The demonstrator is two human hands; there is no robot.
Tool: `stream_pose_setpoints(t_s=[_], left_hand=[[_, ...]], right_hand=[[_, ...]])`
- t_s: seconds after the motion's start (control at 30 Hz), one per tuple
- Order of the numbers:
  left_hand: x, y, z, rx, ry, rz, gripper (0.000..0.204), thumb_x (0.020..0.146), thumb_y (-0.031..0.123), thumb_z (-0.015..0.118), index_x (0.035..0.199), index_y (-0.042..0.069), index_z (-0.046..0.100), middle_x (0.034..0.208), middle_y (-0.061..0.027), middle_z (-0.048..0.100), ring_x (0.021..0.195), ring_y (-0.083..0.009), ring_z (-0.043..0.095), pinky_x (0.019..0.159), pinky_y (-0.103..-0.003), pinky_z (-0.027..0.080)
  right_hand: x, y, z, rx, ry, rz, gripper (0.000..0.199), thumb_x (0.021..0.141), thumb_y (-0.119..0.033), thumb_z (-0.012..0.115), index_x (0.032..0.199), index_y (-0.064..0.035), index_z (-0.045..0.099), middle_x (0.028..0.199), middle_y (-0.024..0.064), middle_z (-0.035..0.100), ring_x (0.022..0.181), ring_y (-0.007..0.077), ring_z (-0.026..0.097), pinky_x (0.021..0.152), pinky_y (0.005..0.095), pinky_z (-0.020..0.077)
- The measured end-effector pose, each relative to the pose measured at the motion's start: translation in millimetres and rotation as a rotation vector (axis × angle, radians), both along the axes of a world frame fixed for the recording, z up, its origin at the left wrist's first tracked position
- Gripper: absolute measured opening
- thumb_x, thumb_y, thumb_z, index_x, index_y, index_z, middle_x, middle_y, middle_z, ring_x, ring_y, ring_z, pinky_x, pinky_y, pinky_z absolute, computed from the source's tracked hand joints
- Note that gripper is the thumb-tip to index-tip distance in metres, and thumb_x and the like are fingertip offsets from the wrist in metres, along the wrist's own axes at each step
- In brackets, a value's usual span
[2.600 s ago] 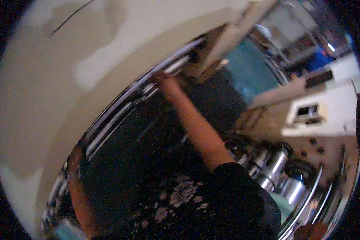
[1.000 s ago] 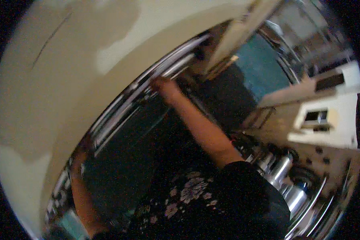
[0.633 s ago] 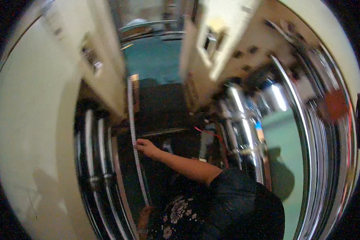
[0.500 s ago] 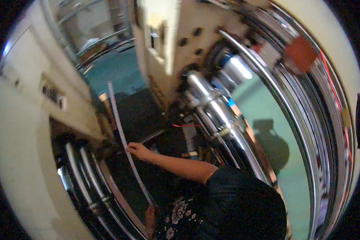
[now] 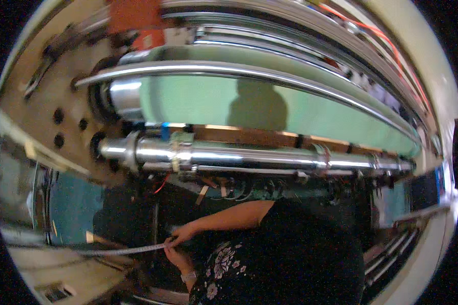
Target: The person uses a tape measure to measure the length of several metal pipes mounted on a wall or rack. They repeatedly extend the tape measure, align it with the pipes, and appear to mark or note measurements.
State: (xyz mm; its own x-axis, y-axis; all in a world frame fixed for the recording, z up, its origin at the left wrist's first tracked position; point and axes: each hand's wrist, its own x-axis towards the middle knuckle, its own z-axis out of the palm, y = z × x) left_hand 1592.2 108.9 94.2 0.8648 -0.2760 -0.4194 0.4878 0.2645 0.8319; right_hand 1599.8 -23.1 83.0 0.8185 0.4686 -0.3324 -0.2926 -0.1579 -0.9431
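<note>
A narrow white measuring tape [image 5: 124, 250] with fine dark marks runs leftward from my hands, and its far stretch is blurred. My right hand [image 5: 182, 233], at the end of the bare forearm, is closed with its fingertips at the tape. Just below it, my left hand [image 5: 176, 257] is also closed on the tape, its fingertips meeting those of the right. A light-coloured watch or band [image 5: 189, 276] sits on the left wrist. Which fingers grip hardest cannot be made out. My dark shirt with a pale flower print [image 5: 224, 262] fills the lower middle.
Beyond my arms stretches a large machine with a shiny metal roller [image 5: 249, 156], a broad pale green roll [image 5: 188, 96] and a long chrome bar [image 5: 213, 67]. A red block [image 5: 135, 16] is at its upper left. Bluish-green floor [image 5: 71, 203] shows at left.
My view has swung right, so the rollers now lie across the picture. My hands, earlier apart along the tape, have come together, and the stretch of tape between them no longer shows.
</note>
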Motion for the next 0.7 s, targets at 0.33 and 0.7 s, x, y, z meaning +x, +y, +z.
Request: stream_pose_setpoints(t_s=[0.33,0.7], left_hand=[[25,27,-42,0.225,-0.326,-0.496,0.036,0.087,0.033,0.037,0.093,0.000,0.050,0.092,-0.0111,0.050,0.079,-0.0210,0.048,0.075,-0.033,0.038],[7,12,-25,0.034,-0.206,-0.461,0.040,0.088,0.033,0.035,0.101,-0.003,0.046,0.086,-0.0102,0.051,0.078,-0.0209,0.050,0.070,-0.033,0.041]], right_hand=[[-138,-25,-57,-0.179,0.011,-0.179,0.048,0.078,-0.043,0.051,0.099,-0.0003,0.051,0.085,0.0097,0.053,0.073,0.0228,0.048,0.066,0.0373,0.0387],[-233,-37,-25,-0.306,0.192,-0.439,0.044,0.079,-0.034,0.048,0.108,-0.0001,0.049,0.091,0.0143,0.056,0.082,0.0262,0.052,0.072,0.0369,0.0408]])
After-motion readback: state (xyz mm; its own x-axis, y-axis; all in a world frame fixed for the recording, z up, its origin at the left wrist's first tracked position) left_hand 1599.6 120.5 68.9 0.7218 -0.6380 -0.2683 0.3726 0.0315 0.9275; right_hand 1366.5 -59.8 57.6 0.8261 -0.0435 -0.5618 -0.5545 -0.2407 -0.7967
